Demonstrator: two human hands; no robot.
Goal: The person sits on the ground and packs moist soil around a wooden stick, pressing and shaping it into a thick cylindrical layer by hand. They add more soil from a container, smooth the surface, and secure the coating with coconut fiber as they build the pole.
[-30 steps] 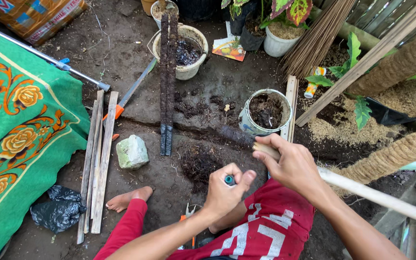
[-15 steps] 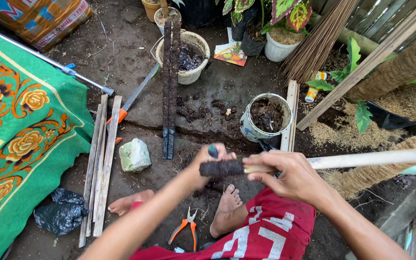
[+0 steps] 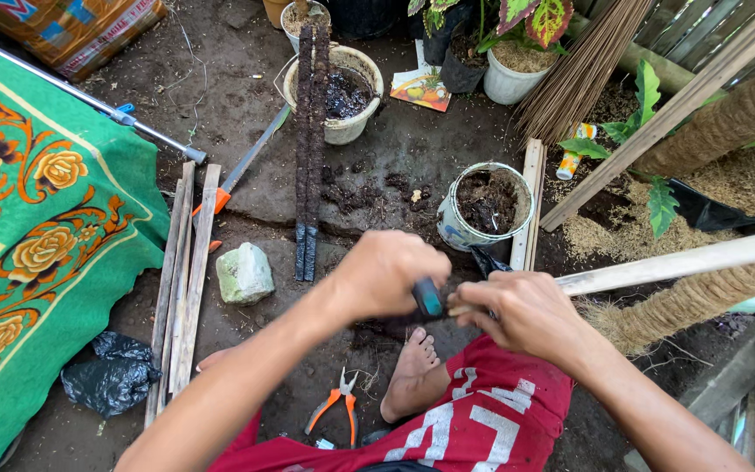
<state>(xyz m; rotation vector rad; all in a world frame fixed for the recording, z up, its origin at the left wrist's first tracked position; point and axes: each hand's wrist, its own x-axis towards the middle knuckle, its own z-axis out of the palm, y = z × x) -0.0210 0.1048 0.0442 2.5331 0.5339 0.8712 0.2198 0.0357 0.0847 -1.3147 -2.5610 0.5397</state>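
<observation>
My right hand (image 3: 526,315) steadies the pale stick (image 3: 683,260) while my left hand (image 3: 386,275) clamps a dark-handled tool (image 3: 428,299) against its end, hands nearly touching.

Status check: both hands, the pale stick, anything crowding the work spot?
Left hand closed on dark-handled tool at stick's near end. Right hand gripping pale stick. White pot of soil just beyond, bare foot below.

stone (image 3: 245,273) left of hands | pliers (image 3: 334,411) below | bucket (image 3: 485,208) ahead
</observation>
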